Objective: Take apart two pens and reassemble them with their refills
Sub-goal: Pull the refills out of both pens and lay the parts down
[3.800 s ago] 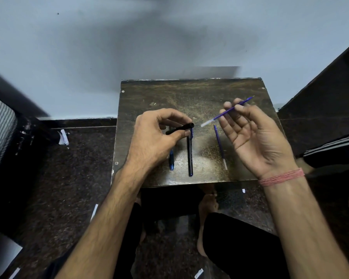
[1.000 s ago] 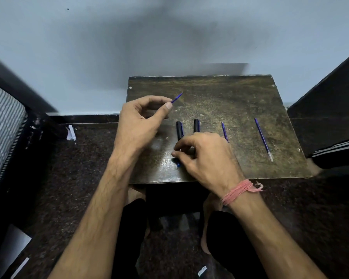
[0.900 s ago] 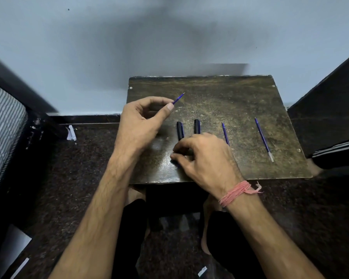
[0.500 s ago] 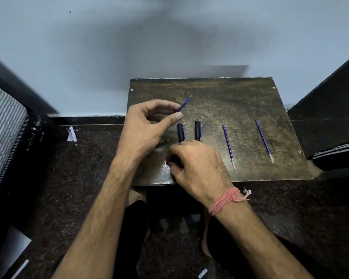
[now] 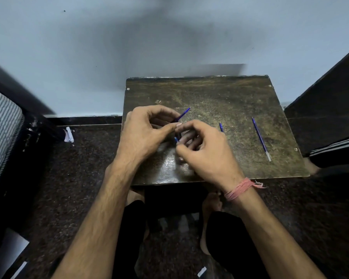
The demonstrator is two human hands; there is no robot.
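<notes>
Refills: three, at (image 5: 182, 114), (image 5: 221, 127), (image 5: 261, 138). Hands: two, left (image 5: 147, 131), right (image 5: 206, 150). Table (image 5: 230, 93): one.

Both forearms reach forward and converge. The left hand (image 5: 143, 129) is curled, thumb and forefinger pinched together. The right hand (image 5: 206, 152) meets it fingertip to fingertip, its fingers bent inward and closed, a pink thread tied around its wrist.
</notes>
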